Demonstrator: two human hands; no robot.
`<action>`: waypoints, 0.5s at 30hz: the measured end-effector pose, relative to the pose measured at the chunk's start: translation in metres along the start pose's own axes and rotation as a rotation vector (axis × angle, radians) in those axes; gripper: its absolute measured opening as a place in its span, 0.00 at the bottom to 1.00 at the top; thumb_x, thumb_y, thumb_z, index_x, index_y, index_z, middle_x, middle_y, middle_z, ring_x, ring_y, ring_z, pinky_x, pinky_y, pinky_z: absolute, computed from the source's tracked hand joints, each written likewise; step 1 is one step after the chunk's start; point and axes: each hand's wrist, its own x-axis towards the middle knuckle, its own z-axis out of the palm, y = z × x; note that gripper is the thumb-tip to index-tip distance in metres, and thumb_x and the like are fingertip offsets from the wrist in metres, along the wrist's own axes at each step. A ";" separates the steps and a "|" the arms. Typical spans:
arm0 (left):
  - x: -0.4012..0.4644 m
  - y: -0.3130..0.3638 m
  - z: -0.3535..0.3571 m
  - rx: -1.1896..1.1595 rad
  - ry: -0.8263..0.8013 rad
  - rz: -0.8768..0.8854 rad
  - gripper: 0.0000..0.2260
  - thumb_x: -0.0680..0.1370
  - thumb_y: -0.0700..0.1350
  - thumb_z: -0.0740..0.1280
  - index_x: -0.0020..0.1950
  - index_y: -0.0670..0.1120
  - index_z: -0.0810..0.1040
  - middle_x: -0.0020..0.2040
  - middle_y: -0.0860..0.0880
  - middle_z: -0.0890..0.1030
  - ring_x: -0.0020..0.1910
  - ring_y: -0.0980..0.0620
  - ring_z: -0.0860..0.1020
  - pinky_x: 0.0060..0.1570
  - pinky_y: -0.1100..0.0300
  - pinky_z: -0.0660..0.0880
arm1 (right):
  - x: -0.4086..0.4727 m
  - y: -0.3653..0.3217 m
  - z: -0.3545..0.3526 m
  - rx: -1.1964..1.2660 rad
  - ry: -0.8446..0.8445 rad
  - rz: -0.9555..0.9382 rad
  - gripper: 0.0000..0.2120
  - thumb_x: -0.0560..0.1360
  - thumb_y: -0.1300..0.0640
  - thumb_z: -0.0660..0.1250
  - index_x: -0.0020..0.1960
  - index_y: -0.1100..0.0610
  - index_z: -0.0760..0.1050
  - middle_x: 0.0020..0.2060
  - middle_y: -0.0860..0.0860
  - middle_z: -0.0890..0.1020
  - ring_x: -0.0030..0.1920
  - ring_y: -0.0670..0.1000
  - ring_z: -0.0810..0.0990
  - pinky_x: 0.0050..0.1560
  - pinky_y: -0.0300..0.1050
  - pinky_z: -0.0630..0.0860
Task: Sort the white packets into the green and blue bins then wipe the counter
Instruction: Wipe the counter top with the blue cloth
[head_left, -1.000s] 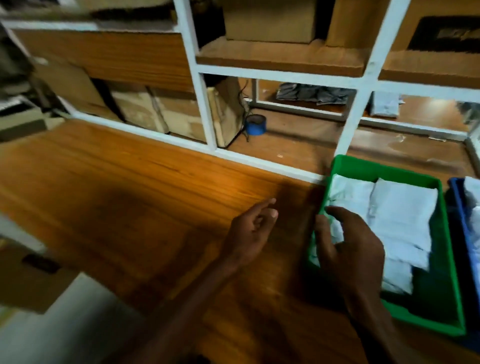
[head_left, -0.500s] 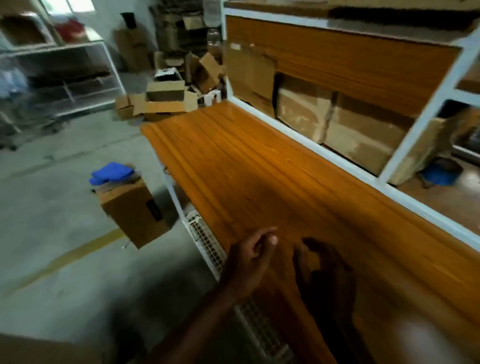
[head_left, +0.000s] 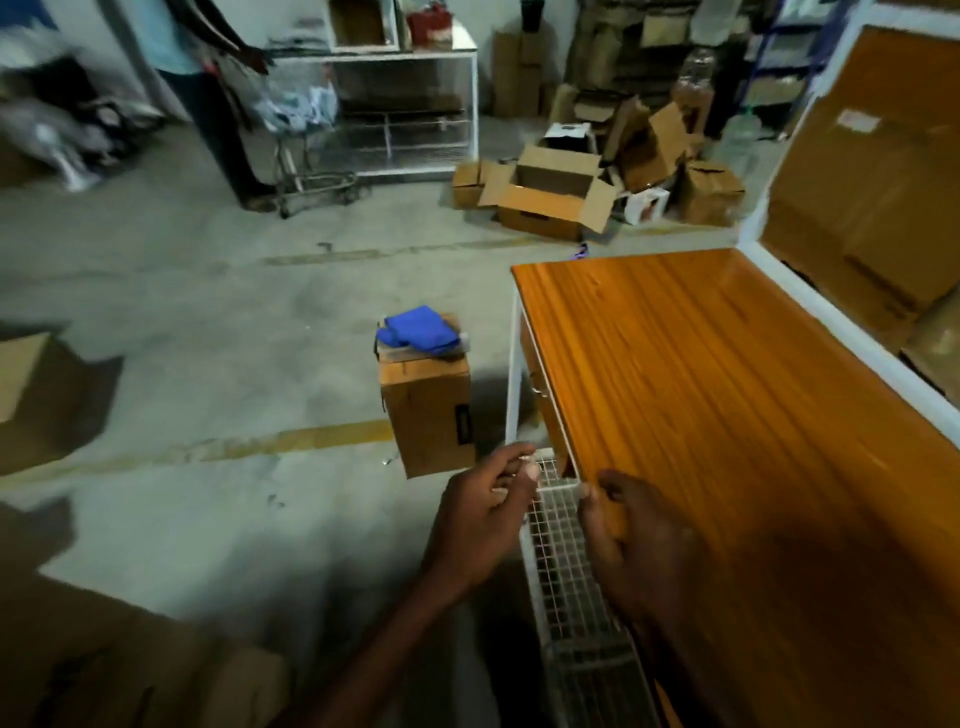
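The orange wooden counter (head_left: 727, 395) fills the right side of the head view. A folded blue cloth (head_left: 418, 331) lies on top of a small cardboard box (head_left: 428, 410) standing on the floor left of the counter's end. My left hand (head_left: 485, 512) hovers off the counter's left edge, fingers loosely curled, holding nothing. My right hand (head_left: 631, 540) is over that edge of the counter, fingers curled and empty. The green and blue bins and the white packets are out of view.
A white wire mesh shelf (head_left: 566, 571) runs below the counter edge under my hands. Open cardboard boxes (head_left: 550, 197) lie on the grey floor beyond. A person (head_left: 208, 93) stands at the far left by a white rack (head_left: 400, 114). Another box (head_left: 36, 395) sits far left.
My view has swung left, away from the green bin with packets, to the counter's end and the floor. Both hands came off the bin and now hang at the counter's left edge.
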 end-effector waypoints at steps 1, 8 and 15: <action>0.022 -0.007 -0.006 0.016 0.023 -0.006 0.13 0.82 0.49 0.64 0.66 0.54 0.77 0.51 0.57 0.82 0.48 0.67 0.79 0.42 0.74 0.73 | 0.017 -0.003 0.012 0.015 0.010 -0.006 0.22 0.78 0.40 0.58 0.56 0.53 0.81 0.48 0.51 0.85 0.44 0.52 0.82 0.47 0.43 0.75; 0.164 -0.046 -0.049 0.152 0.159 -0.051 0.14 0.81 0.52 0.63 0.67 0.55 0.76 0.55 0.59 0.80 0.53 0.70 0.77 0.47 0.74 0.74 | 0.163 -0.020 0.106 0.059 -0.180 -0.060 0.19 0.79 0.40 0.61 0.59 0.50 0.80 0.50 0.46 0.85 0.45 0.45 0.82 0.43 0.41 0.79; 0.293 -0.107 -0.101 0.374 0.137 -0.136 0.16 0.81 0.58 0.61 0.67 0.57 0.75 0.56 0.56 0.82 0.54 0.57 0.80 0.51 0.59 0.78 | 0.293 -0.036 0.239 0.215 -0.351 0.032 0.16 0.79 0.45 0.67 0.62 0.53 0.79 0.52 0.50 0.85 0.50 0.49 0.83 0.46 0.44 0.81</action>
